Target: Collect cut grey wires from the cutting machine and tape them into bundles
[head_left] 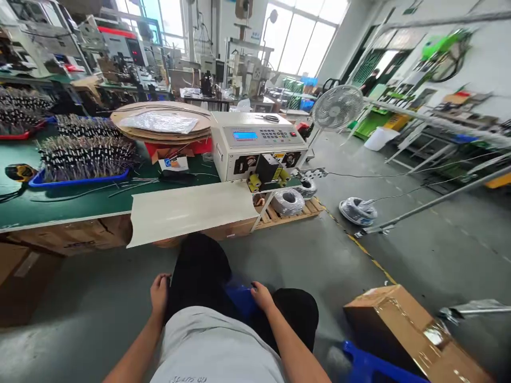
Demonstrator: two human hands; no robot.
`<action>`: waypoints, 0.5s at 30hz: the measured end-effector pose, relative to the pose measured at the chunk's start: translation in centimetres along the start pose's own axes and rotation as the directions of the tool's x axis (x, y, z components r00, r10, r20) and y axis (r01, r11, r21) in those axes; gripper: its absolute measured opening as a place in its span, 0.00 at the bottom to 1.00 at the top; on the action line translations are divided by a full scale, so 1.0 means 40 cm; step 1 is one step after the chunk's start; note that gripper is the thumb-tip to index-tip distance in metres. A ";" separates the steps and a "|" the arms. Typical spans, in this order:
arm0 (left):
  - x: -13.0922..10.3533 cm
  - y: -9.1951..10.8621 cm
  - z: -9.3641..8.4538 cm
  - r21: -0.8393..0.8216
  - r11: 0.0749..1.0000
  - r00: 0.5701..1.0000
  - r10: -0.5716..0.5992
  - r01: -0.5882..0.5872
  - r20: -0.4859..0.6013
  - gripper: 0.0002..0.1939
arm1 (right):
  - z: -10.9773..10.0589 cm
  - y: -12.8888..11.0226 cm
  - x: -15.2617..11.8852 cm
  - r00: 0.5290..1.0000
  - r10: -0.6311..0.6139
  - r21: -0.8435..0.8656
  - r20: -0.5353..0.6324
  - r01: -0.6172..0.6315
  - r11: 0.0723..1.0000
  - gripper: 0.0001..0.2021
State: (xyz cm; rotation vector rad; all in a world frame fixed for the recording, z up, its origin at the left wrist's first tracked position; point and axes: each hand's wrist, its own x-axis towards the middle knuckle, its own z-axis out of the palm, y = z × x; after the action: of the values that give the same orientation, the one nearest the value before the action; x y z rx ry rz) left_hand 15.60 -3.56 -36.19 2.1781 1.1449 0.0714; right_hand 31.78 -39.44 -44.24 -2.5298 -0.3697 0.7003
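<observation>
My left hand [159, 293] is down at the outer side of my left thigh, its fingers curled against the black trousers [199, 266]. Whatever those fingers may hold is hidden. Between my legs shows a blue plastic stool seat [241, 299], slightly blurred. My right hand [261, 296] is closed at the seat's right edge, by my right thigh; its fingertips are partly hidden. Ahead of my knees a cream sheet [191, 210] slopes down from the wire-cutting machine [255, 139], whose blue display is lit. Scissors [269, 118] lie on top of it.
Left on the green bench [147, 187], a blue tray [80, 180] holds bundled wires beside a tape measure [19, 172]. Cable coils [287, 202] rest on a pallet. A fan [335, 109] stands behind. A cardboard box [399, 319] and another blue stool [371, 367] are at lower right.
</observation>
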 end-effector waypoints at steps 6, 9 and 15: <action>0.010 0.078 -0.054 -0.188 0.866 0.885 0.465 -0.463 -0.039 0.14 | 0.016 -0.031 -0.056 0.991 0.059 0.062 -0.119 -0.052 0.997 0.23; -0.033 0.145 -0.037 -0.190 0.755 0.748 0.653 -0.628 0.119 0.13 | 0.021 -0.060 -0.079 0.985 0.026 0.138 -0.172 -0.002 0.990 0.24; -0.090 0.223 0.025 -0.007 0.535 0.505 0.801 -0.845 0.322 0.10 | 0.007 -0.201 -0.061 0.964 -0.107 0.297 -0.243 0.179 0.938 0.22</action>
State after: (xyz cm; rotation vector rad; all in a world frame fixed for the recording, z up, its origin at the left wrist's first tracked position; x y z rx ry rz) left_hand 20.07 -10.31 -30.92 2.5766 -0.1726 0.0770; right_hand 28.60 -33.44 -39.25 -2.2189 -0.3303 0.3780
